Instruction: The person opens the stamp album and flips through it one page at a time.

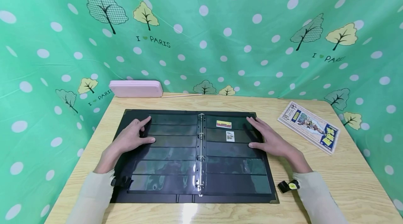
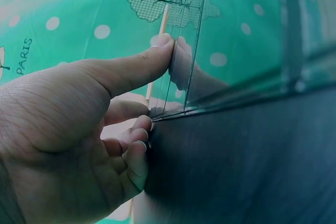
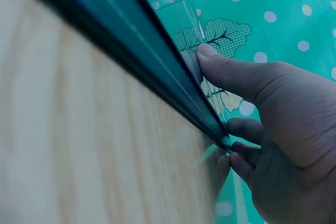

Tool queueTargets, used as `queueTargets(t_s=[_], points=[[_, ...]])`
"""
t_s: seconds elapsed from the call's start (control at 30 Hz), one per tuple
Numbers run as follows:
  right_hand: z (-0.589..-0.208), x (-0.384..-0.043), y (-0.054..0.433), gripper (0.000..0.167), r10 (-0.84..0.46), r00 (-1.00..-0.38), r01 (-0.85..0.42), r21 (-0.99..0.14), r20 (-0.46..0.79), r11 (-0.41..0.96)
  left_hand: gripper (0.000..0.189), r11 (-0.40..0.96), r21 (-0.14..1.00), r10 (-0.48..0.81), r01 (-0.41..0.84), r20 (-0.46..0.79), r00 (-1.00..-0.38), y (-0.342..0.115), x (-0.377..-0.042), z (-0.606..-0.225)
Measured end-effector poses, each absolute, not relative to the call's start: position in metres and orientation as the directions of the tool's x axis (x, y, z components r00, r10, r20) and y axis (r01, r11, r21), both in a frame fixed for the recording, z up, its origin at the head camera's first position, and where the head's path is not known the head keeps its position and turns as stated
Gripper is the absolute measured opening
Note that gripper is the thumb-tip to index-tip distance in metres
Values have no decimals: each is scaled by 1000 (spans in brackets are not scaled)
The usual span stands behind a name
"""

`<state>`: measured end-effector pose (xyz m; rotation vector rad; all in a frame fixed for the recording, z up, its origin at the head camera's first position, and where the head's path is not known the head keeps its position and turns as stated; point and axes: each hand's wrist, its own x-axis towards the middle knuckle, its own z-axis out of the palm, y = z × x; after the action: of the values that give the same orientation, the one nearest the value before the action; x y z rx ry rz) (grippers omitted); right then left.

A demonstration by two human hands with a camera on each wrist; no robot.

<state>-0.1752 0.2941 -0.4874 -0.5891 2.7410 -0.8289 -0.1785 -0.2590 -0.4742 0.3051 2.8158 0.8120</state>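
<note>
A black ring-binder stamp album (image 1: 167, 154) lies spread on the table, with clear strip pockets on both pages. Two stamps, one red and yellow (image 1: 224, 124) and one pale (image 1: 230, 136), sit in the upper pockets of the right page. My left hand (image 1: 130, 136) rests at the left page's outer side, thumb and index finger apart; in the left wrist view its thumb (image 2: 163, 40) touches the clear sheets. On the right page's outer part lies my right hand (image 1: 270, 138), fingers spread, its thumb (image 3: 207, 51) against the sheet in the right wrist view.
A pink case (image 1: 136, 89) stands at the back left, beside a thin stick (image 1: 181, 95). At the right lies a printed packet (image 1: 310, 126) with a blue and yellow label. Green dotted cloth (image 1: 201, 42) hangs behind the wooden table (image 1: 239, 213).
</note>
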Motion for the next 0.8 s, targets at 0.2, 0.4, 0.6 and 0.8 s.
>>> queueTargets(t_s=[0.2,0.4,0.6,0.8], points=[[-486,-176,293,100,-420,-902,-294,-566,-103,770,102,827,544,248,140,-130,-960,-259,-178,-475],[-486,-176,295,103,-415,-905,-296,-559,-96,775,102,828,544,246,138,-131,-960,-258,-179,-475],[-484,-175,294,104,-415,-907,-312,-557,-65,770,102,830,539,252,145,-130,-959,-258,-179,-475],[-483,-174,291,105,-403,-914,-313,-558,-42,768,103,830,541,243,135,-135,-961,-259,-179,-476]])
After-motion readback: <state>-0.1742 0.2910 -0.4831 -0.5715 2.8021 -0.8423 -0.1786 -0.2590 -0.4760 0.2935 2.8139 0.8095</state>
